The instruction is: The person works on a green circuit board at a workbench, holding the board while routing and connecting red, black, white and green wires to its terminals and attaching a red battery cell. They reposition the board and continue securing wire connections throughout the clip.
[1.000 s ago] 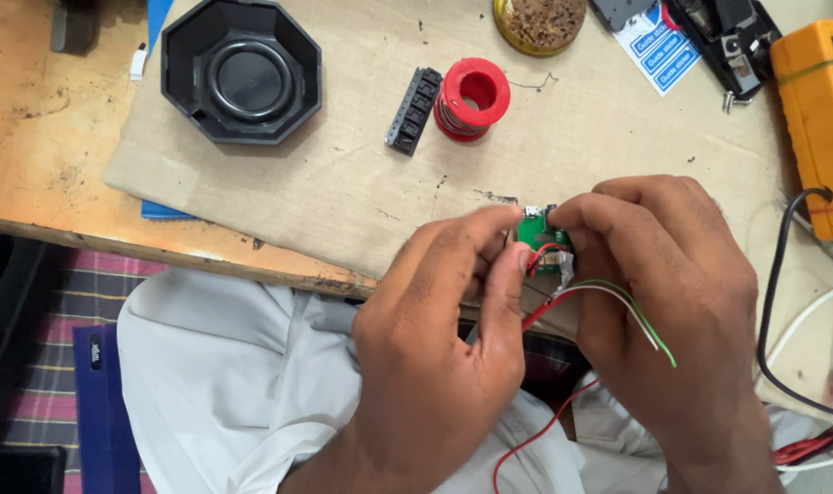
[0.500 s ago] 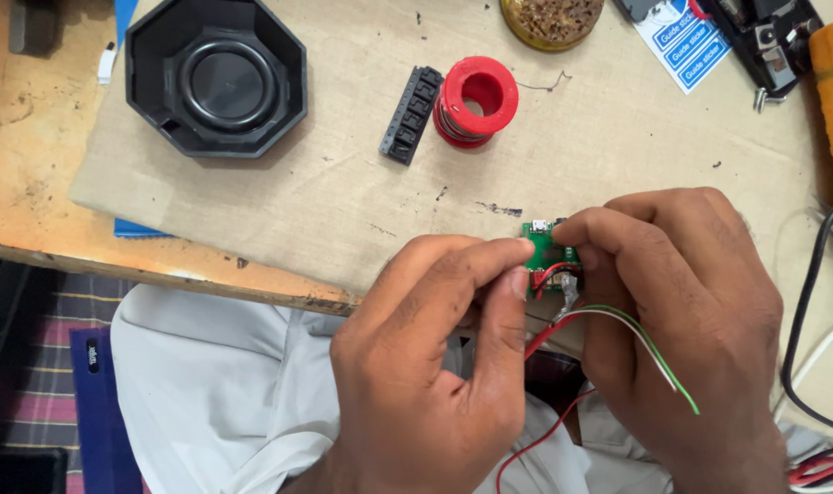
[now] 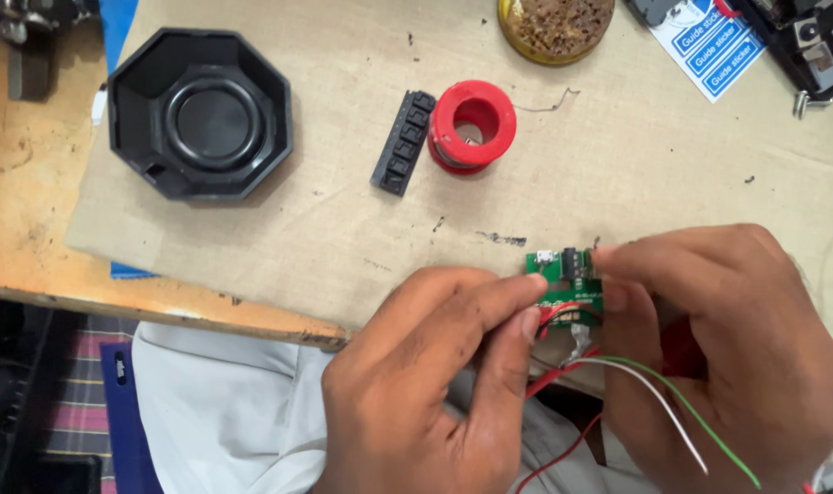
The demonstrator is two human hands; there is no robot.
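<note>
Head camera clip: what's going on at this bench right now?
A person holds a small green circuit board between both hands at the near edge of the workbench. The left hand pinches it from the left, the right hand from the right. Red, white and green wires trail down from the board. On the beige mat behind lie a red solder spool, a black button strip and a black octagonal housing.

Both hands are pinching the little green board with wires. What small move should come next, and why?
Probably steady the green circuit board with the right hand while the left hand frees the red wire, since its fingertips already pinch there.
</note>
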